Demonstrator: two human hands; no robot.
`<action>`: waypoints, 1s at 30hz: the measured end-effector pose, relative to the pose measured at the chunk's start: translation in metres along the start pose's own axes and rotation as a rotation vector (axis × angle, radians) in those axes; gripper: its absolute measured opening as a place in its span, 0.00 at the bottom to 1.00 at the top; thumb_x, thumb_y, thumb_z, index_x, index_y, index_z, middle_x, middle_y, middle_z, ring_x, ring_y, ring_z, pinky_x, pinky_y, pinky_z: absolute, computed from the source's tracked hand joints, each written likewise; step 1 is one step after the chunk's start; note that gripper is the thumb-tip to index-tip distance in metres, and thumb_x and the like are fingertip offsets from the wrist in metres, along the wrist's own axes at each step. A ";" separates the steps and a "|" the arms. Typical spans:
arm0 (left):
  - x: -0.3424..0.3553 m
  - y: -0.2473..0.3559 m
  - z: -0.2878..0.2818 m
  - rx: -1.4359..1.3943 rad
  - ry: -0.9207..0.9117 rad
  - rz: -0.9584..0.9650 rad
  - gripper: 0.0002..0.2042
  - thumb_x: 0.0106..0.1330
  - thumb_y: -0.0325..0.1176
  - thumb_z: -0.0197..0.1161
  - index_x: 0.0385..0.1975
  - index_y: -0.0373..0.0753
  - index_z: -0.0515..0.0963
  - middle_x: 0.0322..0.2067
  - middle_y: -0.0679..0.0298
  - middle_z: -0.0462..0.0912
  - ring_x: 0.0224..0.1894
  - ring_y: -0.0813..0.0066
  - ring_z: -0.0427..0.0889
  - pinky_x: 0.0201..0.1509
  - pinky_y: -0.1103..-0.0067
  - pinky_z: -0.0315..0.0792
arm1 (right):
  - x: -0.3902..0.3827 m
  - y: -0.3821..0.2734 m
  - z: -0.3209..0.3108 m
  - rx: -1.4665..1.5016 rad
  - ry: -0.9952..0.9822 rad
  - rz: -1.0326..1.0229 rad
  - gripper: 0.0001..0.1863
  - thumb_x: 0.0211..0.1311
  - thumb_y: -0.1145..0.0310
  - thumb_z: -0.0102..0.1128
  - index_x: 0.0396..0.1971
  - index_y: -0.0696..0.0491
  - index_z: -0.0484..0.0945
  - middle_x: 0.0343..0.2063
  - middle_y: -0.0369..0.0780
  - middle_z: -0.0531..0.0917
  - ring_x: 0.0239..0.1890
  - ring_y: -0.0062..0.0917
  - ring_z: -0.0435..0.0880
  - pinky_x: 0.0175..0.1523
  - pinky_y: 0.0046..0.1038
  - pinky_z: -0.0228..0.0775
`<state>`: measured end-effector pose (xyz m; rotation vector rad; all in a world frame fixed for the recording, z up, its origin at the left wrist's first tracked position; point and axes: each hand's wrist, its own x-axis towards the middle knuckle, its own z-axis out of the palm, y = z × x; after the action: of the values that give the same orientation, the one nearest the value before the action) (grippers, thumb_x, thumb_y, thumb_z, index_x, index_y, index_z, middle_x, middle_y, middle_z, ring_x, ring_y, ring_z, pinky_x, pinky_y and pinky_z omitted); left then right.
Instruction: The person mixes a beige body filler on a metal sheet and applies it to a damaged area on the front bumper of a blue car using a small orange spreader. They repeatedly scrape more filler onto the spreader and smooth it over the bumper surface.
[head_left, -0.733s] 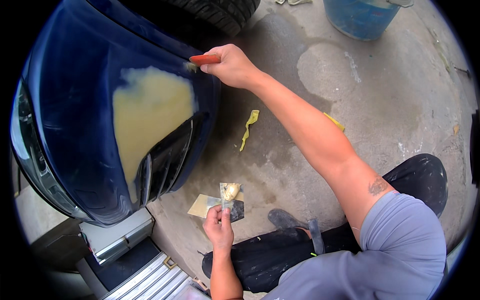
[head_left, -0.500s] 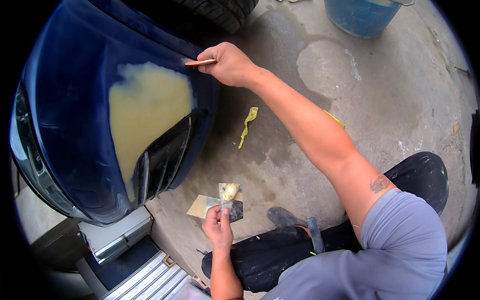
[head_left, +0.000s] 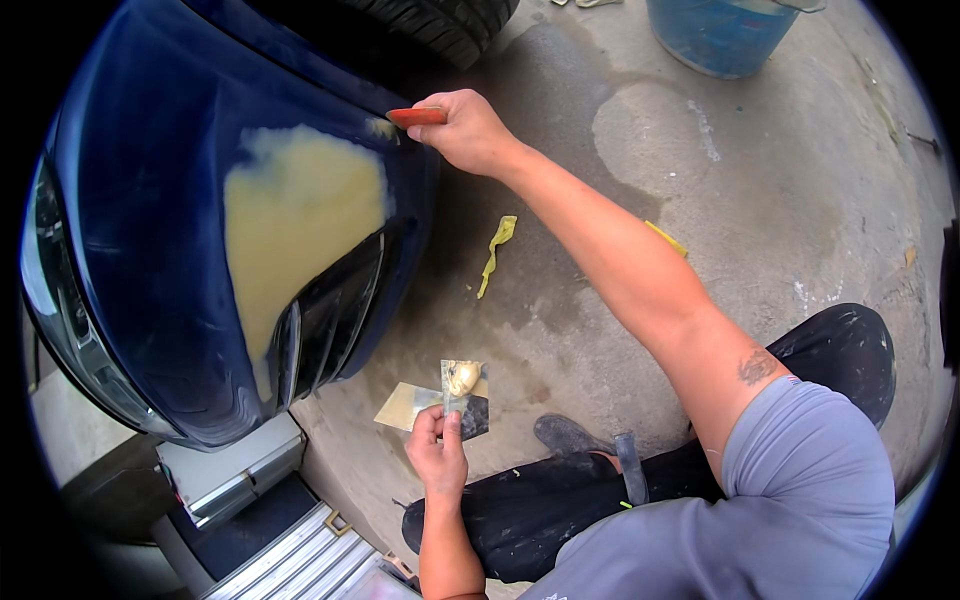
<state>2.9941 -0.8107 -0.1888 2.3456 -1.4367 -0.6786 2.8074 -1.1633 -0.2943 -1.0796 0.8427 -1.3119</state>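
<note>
My right hand [head_left: 467, 132] grips a flat orange-red spreader [head_left: 416, 117] at the right edge of a dark blue car bumper [head_left: 150, 230]. A small pale smear of filler [head_left: 382, 128] lies beside the spreader's tip. A large beige filler patch [head_left: 300, 215] covers part of the bumper, above a black grille opening [head_left: 325, 300]. Lower down, away from the car, my left hand [head_left: 438, 455] pinches thin flat plates [head_left: 403, 405]. A lump of cream filler [head_left: 463, 377] sits on the upper plate. How many plates overlap there I cannot tell.
A tyre [head_left: 440, 25] stands at the top, with a blue bucket [head_left: 720, 40] to its right. Crumpled yellow tape [head_left: 494, 255] lies on the stained concrete floor [head_left: 560, 330]. At lower left are a grey box [head_left: 235, 465] and a ribbed metal surface [head_left: 290, 560].
The spreader has turned from edge-on to show more of its flat face and shifted slightly right. A filler smear now shows by its tip. The left hand's plates have risen slightly.
</note>
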 end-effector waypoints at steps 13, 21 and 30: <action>0.004 0.003 0.002 -0.023 0.000 0.042 0.05 0.67 0.26 0.65 0.37 0.32 0.80 0.21 0.66 0.82 0.25 0.85 0.75 0.33 0.83 0.70 | -0.012 -0.004 0.003 -0.010 -0.066 -0.001 0.09 0.61 0.73 0.64 0.40 0.54 0.87 0.32 0.40 0.87 0.37 0.24 0.84 0.46 0.26 0.74; 0.000 0.007 0.002 -0.042 0.011 0.020 0.05 0.67 0.27 0.65 0.37 0.31 0.80 0.21 0.66 0.83 0.25 0.85 0.75 0.33 0.83 0.70 | 0.003 -0.008 0.001 -0.100 -0.023 -0.036 0.09 0.62 0.74 0.63 0.40 0.56 0.86 0.28 0.37 0.84 0.33 0.18 0.79 0.43 0.24 0.71; -0.001 -0.006 0.000 0.005 0.005 0.022 0.06 0.66 0.27 0.65 0.37 0.32 0.80 0.22 0.64 0.83 0.26 0.84 0.77 0.34 0.82 0.71 | -0.021 -0.006 0.004 -0.138 -0.118 -0.006 0.08 0.61 0.73 0.64 0.39 0.56 0.85 0.26 0.35 0.83 0.30 0.21 0.77 0.41 0.26 0.71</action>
<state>2.9984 -0.8070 -0.1915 2.3306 -1.4610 -0.6629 2.8074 -1.1420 -0.2893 -1.2567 0.8511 -1.1959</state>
